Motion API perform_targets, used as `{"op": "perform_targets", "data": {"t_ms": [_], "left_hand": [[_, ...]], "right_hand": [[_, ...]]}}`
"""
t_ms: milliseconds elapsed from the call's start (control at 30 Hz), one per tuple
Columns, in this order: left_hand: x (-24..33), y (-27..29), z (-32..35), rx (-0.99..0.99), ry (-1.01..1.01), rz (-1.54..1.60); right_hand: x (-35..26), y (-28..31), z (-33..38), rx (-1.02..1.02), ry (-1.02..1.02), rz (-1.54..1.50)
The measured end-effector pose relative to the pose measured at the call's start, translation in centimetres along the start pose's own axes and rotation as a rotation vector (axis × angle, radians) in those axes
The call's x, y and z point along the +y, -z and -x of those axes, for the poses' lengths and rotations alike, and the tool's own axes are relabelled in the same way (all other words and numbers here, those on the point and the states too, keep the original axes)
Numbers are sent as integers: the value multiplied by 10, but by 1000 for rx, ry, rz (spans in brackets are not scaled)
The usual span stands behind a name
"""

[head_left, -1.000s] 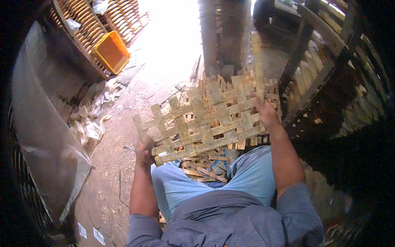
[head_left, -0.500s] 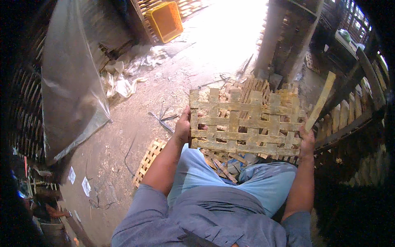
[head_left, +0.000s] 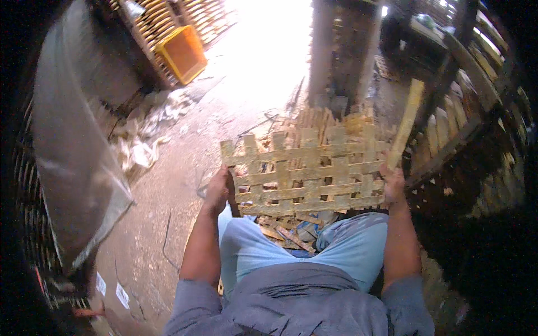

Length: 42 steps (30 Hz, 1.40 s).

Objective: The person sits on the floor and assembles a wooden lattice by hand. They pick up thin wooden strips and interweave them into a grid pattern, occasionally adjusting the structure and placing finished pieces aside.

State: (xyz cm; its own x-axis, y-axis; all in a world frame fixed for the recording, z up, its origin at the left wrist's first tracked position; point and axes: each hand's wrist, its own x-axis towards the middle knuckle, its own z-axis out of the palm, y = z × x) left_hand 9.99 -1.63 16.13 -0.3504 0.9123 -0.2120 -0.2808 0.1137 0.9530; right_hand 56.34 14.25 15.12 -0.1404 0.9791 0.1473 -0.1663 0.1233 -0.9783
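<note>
In front of my lap I hold a woven panel of flat bamboo strips (head_left: 312, 175), a lattice with square gaps. Its far edge has several strip ends sticking out. My left hand (head_left: 217, 189) is closed on the panel's left edge, where a darker strip runs down beside the fingers. My right hand (head_left: 394, 185) grips the right edge, and a pale loose-looking bamboo strip (head_left: 407, 124) stands up from that hand, slanting away from me. Whether this strip is woven into the panel, I cannot tell. Most fingertips are hidden behind the panel.
Cut strips (head_left: 286, 234) lie between my legs, and more slatted bamboo pieces (head_left: 316, 119) are piled beyond the panel. A yellow plastic bin (head_left: 185, 55) stands far left near crumpled white sheeting (head_left: 137, 148). A grey tarp (head_left: 73, 151) hangs at left; a slatted wooden frame (head_left: 448, 131) rises at right.
My view has turned, so the surroundings sit farther left and lower. Both hands still hold the panel, whose left edge now looks more slanted, with a dark strip showing beside my left hand.
</note>
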Motion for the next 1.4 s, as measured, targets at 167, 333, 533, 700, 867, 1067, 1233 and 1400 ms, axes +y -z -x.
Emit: {"op": "perform_targets", "data": {"t_ms": [167,333,533,700,867,1067,1233,1400], "left_hand": [[27,-16,-17,257,-72,-318],[28,9,-42,184,-122,-208],[57,-34,-25,128,-123,-278],[68,-67,-14,-43,-147,-211],[70,-66,-9,-42,-213,-225],[78,-71,-1,-99,-186,-114],[82,-73,5,-79,-125,-123],[87,-78,12,-74,-219,-220]], "right_hand": [[-6,2,15,10,14,95],[-66,22,3,64,0,-123],[-163,-23,-5,-147,-50,-18],[-170,-71,-20,-412,-54,195],[-165,-99,-33,-448,7,315],[-163,-124,-36,-530,213,613],[-169,-130,-50,-531,349,707],[-180,-145,-44,-583,364,789]]}}
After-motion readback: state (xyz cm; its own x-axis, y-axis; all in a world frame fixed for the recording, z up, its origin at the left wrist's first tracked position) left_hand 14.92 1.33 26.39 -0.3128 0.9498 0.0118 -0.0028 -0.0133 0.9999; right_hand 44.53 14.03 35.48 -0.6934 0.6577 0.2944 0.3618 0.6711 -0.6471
